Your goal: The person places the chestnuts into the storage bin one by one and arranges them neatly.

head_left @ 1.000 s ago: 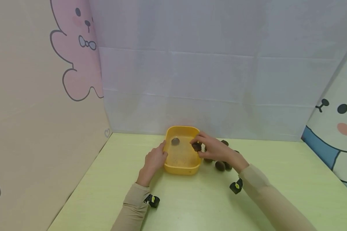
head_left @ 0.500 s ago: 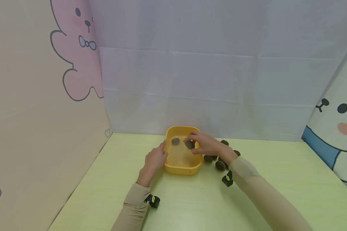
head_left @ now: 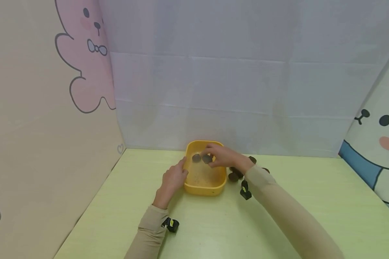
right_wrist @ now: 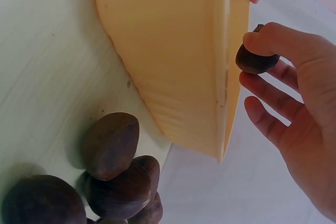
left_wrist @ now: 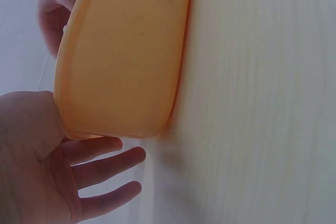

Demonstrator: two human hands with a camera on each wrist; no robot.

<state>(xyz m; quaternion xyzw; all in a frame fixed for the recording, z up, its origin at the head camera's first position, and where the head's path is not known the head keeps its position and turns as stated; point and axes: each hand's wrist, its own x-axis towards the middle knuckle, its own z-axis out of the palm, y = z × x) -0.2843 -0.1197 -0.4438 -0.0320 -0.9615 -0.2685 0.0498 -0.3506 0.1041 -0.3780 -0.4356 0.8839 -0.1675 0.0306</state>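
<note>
pale green, faintly grained table [head_left: 201, 223], with a yellow-orange plastic tub [head_left: 203, 191] near its back edge. the tub is a rounded rectangle, with plain, slightly see-through walls. the person's left hand [head_left: 174, 177] grips its left side, thumb at the rim and fingers outside. the right hand [head_left: 226, 157] pinches a nut over the inside of the tub. to the tub's right sits a loose heap of nuts [right_wrist: 118, 191], smooth, dark brown and chestnut-like. another nut [head_left: 196, 158] lies on the tub floor. the held nut [right_wrist: 255, 62] is rounded with a small pointed tip; thumb and fingers cover part of it. the right arm hides some of the heap in the head view, and the right wrist view cuts it off below.
</note>
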